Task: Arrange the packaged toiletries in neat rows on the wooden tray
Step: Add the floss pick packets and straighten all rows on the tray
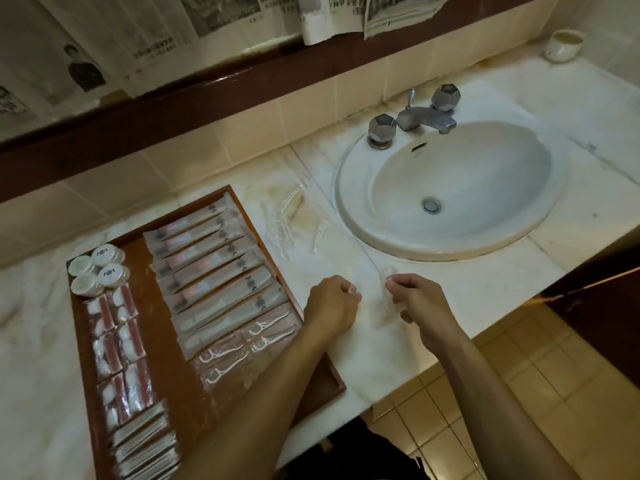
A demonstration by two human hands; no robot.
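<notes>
Pinching clear floss pick packet (384, 299) between left hand (332, 306) and right hand (415, 299); light, slippery, floppy film, best held by edges.

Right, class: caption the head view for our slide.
Both hands pinch a clear-wrapped floss pick beside the brown wooden tray.

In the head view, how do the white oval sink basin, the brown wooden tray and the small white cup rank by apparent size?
1. Brown wooden tray and white oval sink basin: too close to rank; the tray is nearer.
2. Small white cup, farthest away.
</notes>
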